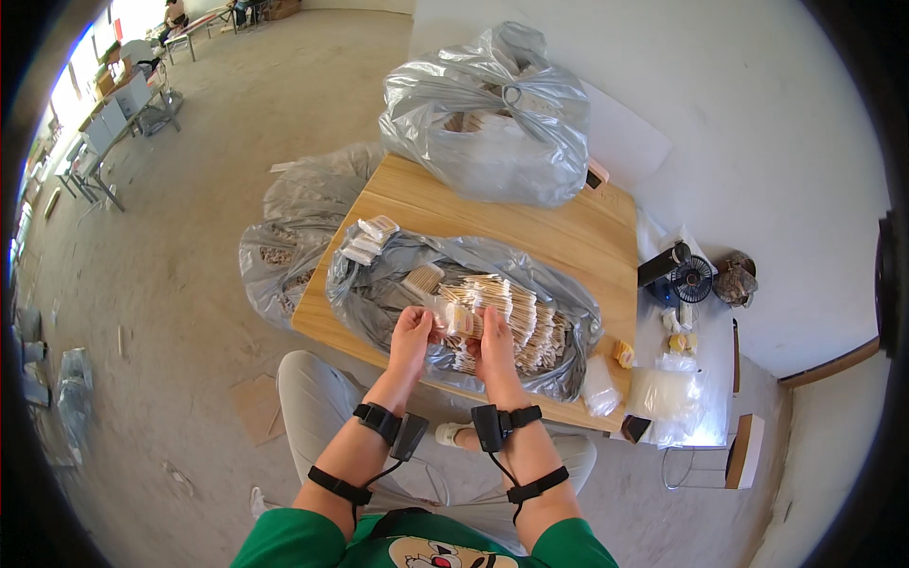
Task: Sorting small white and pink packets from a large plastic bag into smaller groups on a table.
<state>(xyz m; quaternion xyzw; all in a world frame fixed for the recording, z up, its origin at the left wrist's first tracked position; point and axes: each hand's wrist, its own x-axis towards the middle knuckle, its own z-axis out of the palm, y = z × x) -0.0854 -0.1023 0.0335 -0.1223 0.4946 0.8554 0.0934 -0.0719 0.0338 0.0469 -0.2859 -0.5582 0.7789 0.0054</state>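
Over a grey plastic bag (379, 275) spread open on the wooden table, my two hands meet at a small clear plastic bag (438, 310). My left hand (411, 339) pinches its left side. A small bundle with a yellowish label (462, 322) shows in or behind the clear plastic. My right hand (494, 348) is closed on the bundle's right end, its thumb and fingers pressed together. Just beyond and to the right lie heaped cotton swabs (530, 322) with wooden sticks. A loose bunch of swabs (423, 277) rests farther left. Several filled packs (369, 239) sit on the grey bag's far-left rim.
A large grey sack (488, 123) stands on the table's (578, 232) far side. More sacks (284, 237) lie on the floor at left. Clear empty bags (600, 386) and a yellow label stack (623, 354) are at the right corner. A small black fan (691, 279) stands on a side table.
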